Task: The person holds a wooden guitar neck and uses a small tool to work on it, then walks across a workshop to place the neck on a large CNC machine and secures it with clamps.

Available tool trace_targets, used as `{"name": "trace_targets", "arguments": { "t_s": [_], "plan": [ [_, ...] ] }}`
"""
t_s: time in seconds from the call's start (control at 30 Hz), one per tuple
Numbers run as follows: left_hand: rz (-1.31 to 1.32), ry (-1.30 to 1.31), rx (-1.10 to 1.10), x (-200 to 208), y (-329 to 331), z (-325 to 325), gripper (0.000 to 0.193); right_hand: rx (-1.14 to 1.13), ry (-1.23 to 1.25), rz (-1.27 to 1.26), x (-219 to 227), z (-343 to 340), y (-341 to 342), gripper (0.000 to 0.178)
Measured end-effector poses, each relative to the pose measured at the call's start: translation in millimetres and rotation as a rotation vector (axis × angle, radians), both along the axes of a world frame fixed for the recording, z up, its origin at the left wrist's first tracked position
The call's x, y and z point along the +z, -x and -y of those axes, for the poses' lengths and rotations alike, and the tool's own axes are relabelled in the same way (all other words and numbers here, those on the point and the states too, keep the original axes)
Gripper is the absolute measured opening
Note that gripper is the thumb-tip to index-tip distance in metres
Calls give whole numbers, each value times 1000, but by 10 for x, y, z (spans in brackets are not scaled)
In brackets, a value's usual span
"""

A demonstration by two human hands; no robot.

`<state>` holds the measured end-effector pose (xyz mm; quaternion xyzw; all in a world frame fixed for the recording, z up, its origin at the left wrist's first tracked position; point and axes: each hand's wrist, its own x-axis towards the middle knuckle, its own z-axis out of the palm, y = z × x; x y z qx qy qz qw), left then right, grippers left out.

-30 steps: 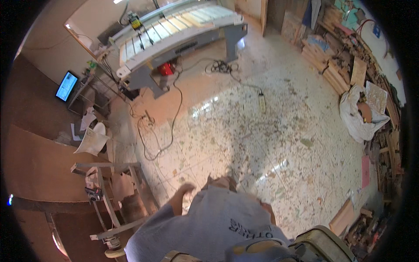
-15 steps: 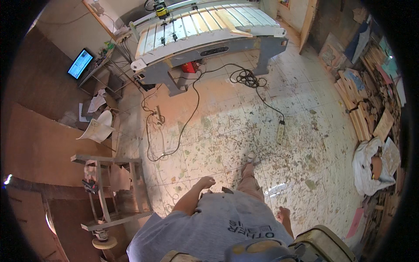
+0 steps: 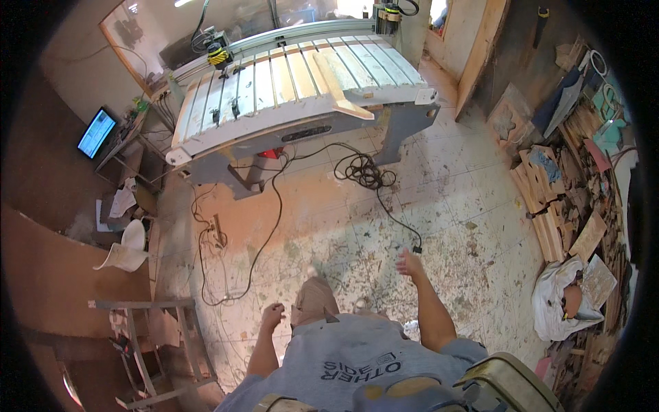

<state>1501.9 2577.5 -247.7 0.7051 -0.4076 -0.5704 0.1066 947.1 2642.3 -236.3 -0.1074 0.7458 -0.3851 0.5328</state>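
My left hand (image 3: 272, 315) hangs beside my left thigh, its fingers curled in and nothing visible in them. Farther forward, my right hand (image 3: 410, 264) is held out over the floor with its fingers apart, holding nothing. Just beyond it in the picture ends a black cable (image 3: 398, 221) on the floor; my hand and forearm cover what lies past the cable's end. Under my arms are my grey shirt (image 3: 364, 343) and my brown-clad leg (image 3: 316, 300).
Ahead stands a wide slotted machine table (image 3: 268, 117) with a wooden piece (image 3: 336, 86) on it. Coiled cable (image 3: 364, 170) lies on the debris-strewn floor. At left are a white chair (image 3: 127, 247) and wooden frame (image 3: 141, 304); at right, stacked wood scraps (image 3: 549, 230) and a white sack (image 3: 549, 295).
The machine table and cable appear closer and farther left. My right hand has swung forward, while my left has dropped back toward my thigh. My legs have shifted as in a step.
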Motion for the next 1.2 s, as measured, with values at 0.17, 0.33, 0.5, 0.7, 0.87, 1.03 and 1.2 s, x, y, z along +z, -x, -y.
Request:
{"name": "trace_targets", "arguments": {
  "t_s": [0.17,0.33,0.5,0.7,0.87,1.03,1.2],
  "plan": [
    [83,-229,-173,-375,111,596,38,-123,245,179,502,1547,112,86],
    [159,-362,-120,-498,147,1516,35,-238,367,312,962,2522,23,91],
    [145,-139,-224,-571,247,3095,37,-368,517,420,1213,3185,363,91],
    [-31,215,-16,134,1123,4399,41,-517,510,461,1393,4056,1025,86],
    [-91,113,76,163,1484,4609,40,-311,583,649,1125,4781,1477,81],
    [81,-218,8,114,1575,4324,38,74,597,962,917,5332,1592,73],
    [95,-190,183,241,1718,4128,39,17,523,1445,1339,5618,1279,70]
  ]
}}
